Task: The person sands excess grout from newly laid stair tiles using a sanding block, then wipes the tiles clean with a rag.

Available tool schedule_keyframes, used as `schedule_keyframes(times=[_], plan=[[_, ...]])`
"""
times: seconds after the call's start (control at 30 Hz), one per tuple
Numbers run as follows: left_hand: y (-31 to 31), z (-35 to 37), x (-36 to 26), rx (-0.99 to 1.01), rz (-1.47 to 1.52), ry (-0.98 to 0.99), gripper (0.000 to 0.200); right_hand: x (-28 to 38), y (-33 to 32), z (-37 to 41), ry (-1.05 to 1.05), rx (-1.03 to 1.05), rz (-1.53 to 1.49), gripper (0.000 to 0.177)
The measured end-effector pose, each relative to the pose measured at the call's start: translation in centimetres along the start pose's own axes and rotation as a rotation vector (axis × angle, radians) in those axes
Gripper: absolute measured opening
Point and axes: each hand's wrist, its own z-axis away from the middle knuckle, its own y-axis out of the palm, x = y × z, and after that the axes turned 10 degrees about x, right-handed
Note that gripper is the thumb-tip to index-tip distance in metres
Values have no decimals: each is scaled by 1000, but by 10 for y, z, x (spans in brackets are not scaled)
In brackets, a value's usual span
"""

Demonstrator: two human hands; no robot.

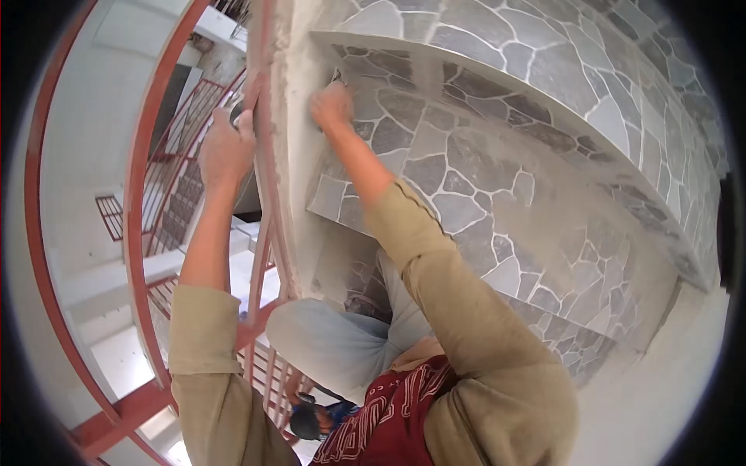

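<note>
My right hand (pixel 332 106) is closed at the inner corner of a stair step, against its pale side edge (pixel 305 147). A small grey tip, like the end of a thin tool, pokes out above its fingers. My left hand (pixel 228 149) is raised beside the red railing post (pixel 263 93), its fingers curled. A small greyish thing shows by its fingertips, too little of it to name. Around my right hand the tread (pixel 458 167) bears a grey crazy-paving stone pattern with white joints, dusty in patches.
Red railing bars (pixel 144 147) rise on the left, with a drop beyond them to lower stairs (pixel 183 202). A higher step (pixel 536 46) curves overhead on the right. Another person in a dark cap (pixel 305 422) is below, behind the railing. My bent knee (pixel 318 334) rests near the step edge.
</note>
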Motion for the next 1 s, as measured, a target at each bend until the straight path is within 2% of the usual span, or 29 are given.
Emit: schedule_keyframes(times=[0.07, 0.2, 0.27, 0.33, 0.37, 0.43, 0.53, 0.57, 0.63, 0.67, 0.73, 0.87, 0.93, 0.97, 1.0], plan=[[0, 3, 1, 0, -6, 16, 48, -11, -18, -9, 100, 157, -46, 32], [2, 1, 2, -12, -1, 31, 49, -36, -20, -25, 80, 138, 21, 35], [2, 0, 3, -22, -4, 14, 49, -45, -24, -28, 139, 47, 59, 37], [1, 6, 2, -26, -1, -1, 49, -41, -54, -14, 227, 140, -123, 38], [-1, 6, 0, -11, 9, -9, 49, -33, -65, -4, 211, 148, -113, 38], [-3, 2, -1, -7, 32, -30, 49, -20, -78, 10, 174, 19, 8, 35], [-1, 2, 3, 37, 55, -60, 49, -28, -59, 2, 43, 84, -107, 32], [0, 1, 5, 29, 65, -39, 49, -32, -53, -1, 41, 93, -101, 32], [1, 2, 5, 16, 72, -16, 50, -29, -48, -9, 203, 173, -230, 30], [1, 1, 5, -8, 73, -9, 51, -29, -46, -8, 195, 176, -236, 30], [-2, -1, 6, -38, 76, 2, 51, -34, -49, -2, 10, -19, -75, 35], [-1, 6, 5, 2, 72, 7, 51, -53, -31, -11, 47, 60, -133, 32], [-5, 2, 5, 5, 64, 9, 51, -47, -45, -17, 201, 122, -121, 32], [-3, 2, 5, 0, 63, 6, 50, -39, -43, -18, 192, 117, -126, 32], [-2, 1, 5, -1, 65, -1, 50, -37, -37, -18, 55, 45, -42, 32]])
